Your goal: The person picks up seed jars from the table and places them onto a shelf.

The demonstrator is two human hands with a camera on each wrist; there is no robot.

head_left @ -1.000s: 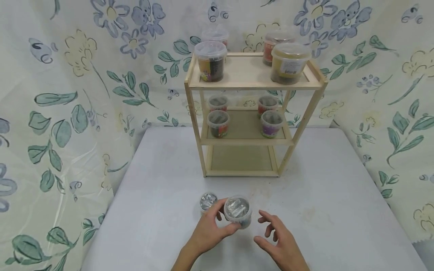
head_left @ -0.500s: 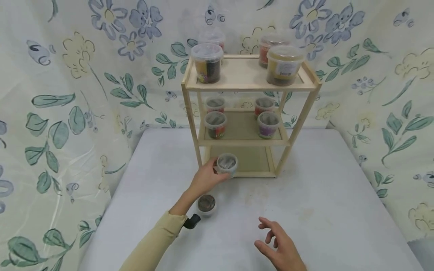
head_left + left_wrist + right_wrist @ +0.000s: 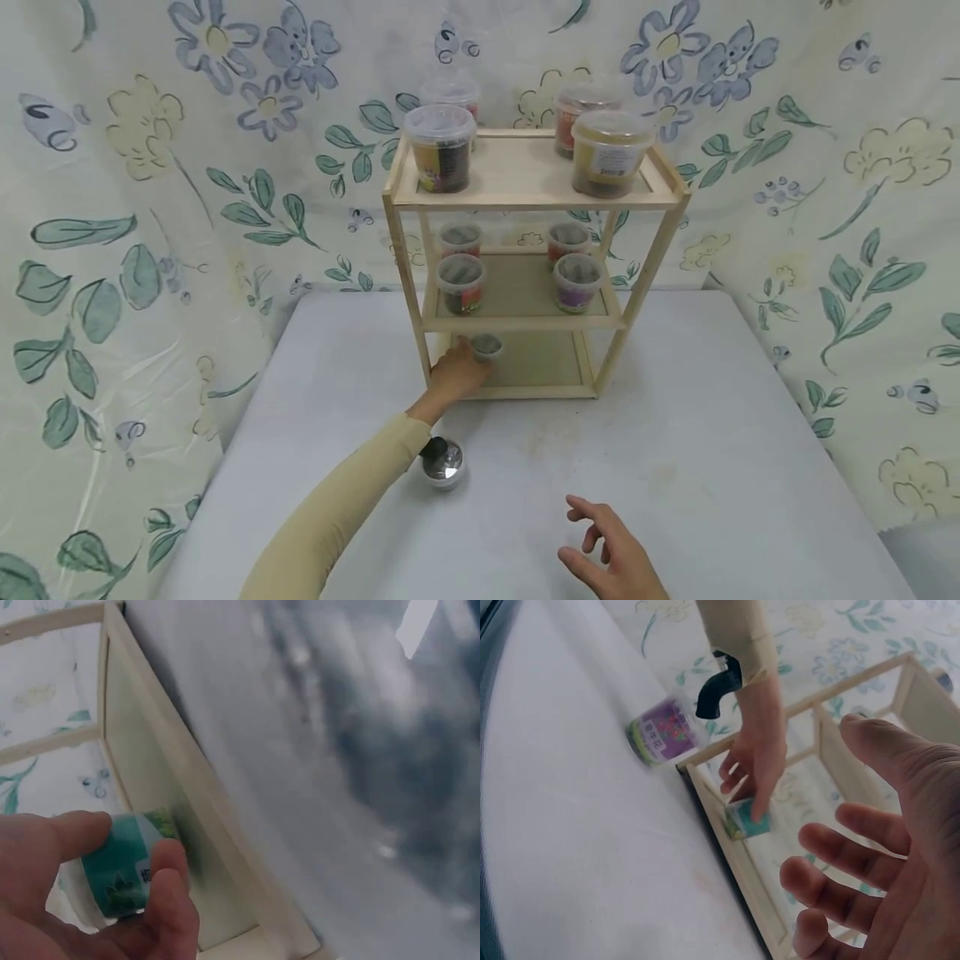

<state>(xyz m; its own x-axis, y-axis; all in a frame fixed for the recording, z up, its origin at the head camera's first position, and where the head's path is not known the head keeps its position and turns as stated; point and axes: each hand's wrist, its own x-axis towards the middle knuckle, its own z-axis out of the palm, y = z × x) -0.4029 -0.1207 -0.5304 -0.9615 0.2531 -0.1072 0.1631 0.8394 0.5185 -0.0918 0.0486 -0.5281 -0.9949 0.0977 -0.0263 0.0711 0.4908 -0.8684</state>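
Note:
My left hand (image 3: 457, 372) reaches into the bottom level of the wooden shelf (image 3: 540, 391) and grips a small plastic tub (image 3: 487, 347) by its side. In the left wrist view this tub (image 3: 120, 859) has a teal label with a green plant, and thumb and fingers curl round it. It sits close over the bottom board, toward the left. My right hand (image 3: 611, 550) hovers over the front of the table, fingers loosely bent and holding nothing. A second tub (image 3: 444, 465), with a purple label in the right wrist view, stands on the table below the left forearm.
The middle shelf carries several small tubs, among them a purple one (image 3: 577, 283) at the front right. Larger lidded tubs, such as the yellow-labelled one (image 3: 611, 154), stand on top. A shelf post (image 3: 408, 287) rises beside the left hand. Flowered cloth (image 3: 225, 208) hangs behind the white table (image 3: 712, 467).
My left hand has carried the teal-labelled tub from above the table's front forward into the bottom level of the shelf. My right hand stays almost in place.

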